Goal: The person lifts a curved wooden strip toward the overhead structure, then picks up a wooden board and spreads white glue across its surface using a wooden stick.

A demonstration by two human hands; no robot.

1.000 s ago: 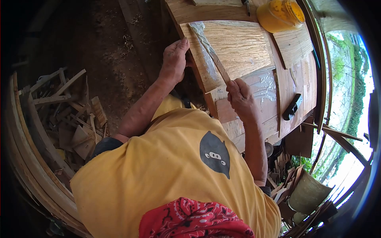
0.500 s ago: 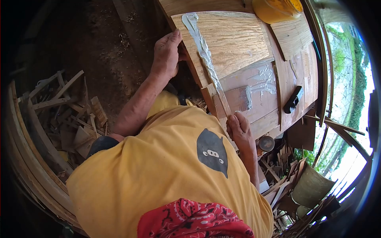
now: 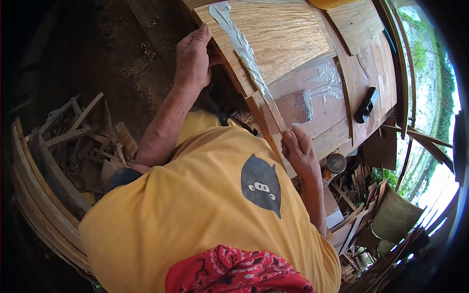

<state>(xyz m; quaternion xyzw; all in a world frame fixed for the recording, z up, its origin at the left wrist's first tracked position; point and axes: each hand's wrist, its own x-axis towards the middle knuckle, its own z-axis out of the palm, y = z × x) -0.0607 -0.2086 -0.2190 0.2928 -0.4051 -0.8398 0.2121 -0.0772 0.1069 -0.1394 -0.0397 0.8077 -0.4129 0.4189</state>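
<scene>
My right hand is closed around the near end of a thin wooden stick. White glue coats most of the stick's length. The stick slants across a sheet of pale, grained wood veneer on the workbench. With fingers closed, my left hand grips the left edge of the veneer near its far corner; the fingertips underneath are partly hidden. A thin flat piece with glue along its edge lies on the bench near my right hand.
A black hand-sized tool lies on the bench's right side. Another veneer piece is behind it. A yellow tub shows at the top edge. Wood scraps are piled at left, and a round-topped can stands below the bench.
The view has shifted, so the bench sits higher and the tub is mostly cut off. Both hands keep their grips, with little visible movement relative to the veneer and stick.
</scene>
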